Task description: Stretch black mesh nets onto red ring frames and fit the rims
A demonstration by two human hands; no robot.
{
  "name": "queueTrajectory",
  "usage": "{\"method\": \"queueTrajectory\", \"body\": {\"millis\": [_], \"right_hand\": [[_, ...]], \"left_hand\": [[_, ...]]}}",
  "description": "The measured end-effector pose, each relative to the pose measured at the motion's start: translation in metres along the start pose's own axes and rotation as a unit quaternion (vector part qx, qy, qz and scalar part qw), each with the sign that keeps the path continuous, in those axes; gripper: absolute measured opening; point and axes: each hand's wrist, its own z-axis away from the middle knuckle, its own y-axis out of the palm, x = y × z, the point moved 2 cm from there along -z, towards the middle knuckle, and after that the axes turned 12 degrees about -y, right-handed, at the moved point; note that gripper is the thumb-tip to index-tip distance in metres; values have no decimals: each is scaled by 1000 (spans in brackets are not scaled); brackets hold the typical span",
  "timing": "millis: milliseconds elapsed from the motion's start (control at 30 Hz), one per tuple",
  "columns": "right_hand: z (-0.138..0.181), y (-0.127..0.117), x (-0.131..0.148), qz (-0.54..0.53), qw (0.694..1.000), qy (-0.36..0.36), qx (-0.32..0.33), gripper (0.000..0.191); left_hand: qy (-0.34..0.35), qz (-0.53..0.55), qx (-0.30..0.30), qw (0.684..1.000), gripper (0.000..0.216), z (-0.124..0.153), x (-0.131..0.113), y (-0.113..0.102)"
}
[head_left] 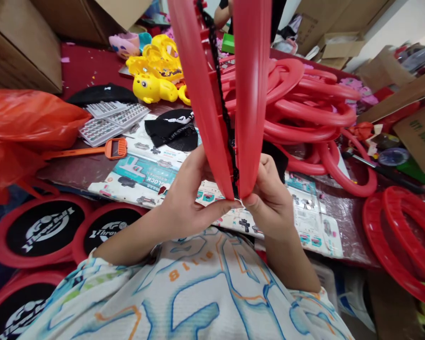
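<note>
I hold a large red plastic ring (205,104) edge-on in front of me; its two halves rise out of the top of the picture. A black mesh net (224,108) runs down between them. My left hand (189,198) grips the lower left of the ring with fingers curled. My right hand (269,200) pinches the lower right part, thumb pressed near the bottom where the net meets the frame.
A pile of red rings (304,104) lies on the table (88,66) to the right, more (396,236) at the right edge. Finished red discs with black printed nets (44,229) sit lower left. Yellow toys (156,71), an orange bag (17,127), printed cards (141,174), cardboard boxes (17,42).
</note>
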Motion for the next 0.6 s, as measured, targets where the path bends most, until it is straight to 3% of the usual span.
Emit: {"method": "queueTrajectory", "body": {"millis": [300, 433, 600], "right_hand": [[8, 0, -11, -89, 996, 19, -16, 37], [9, 1, -11, -105, 994, 27, -25, 40], [12, 6, -11, -132, 986, 96, -40, 46]], "left_hand": [[-32, -29, 45, 998, 82, -3, -5, -1], [-60, -15, 59, 996, 86, -3, -6, 0], [-78, -9, 49, 996, 75, 0, -3, -1]]}}
